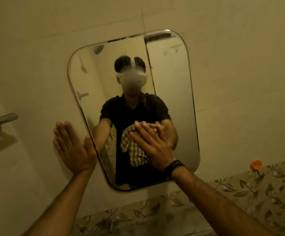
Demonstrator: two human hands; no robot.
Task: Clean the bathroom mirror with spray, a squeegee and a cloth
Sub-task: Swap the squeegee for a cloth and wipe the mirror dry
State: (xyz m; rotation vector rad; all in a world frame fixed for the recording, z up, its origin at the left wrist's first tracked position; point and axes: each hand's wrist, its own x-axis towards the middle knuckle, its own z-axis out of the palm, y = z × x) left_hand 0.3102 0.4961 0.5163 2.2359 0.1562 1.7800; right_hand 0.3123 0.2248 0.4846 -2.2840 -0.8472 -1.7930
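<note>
right hand [152, 147] flat, pressing checked cloth [135, 150] on mirror [172, 99], cloth half hidden, left hand [72, 149] flat on wall [36, 65]

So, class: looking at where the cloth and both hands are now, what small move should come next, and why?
Probably slide the right hand and checked cloth upward across the mirror. The cloth is pressed on the lower glass, the upper part looks hazy, and the left hand lies flat on the wall tile.
</note>
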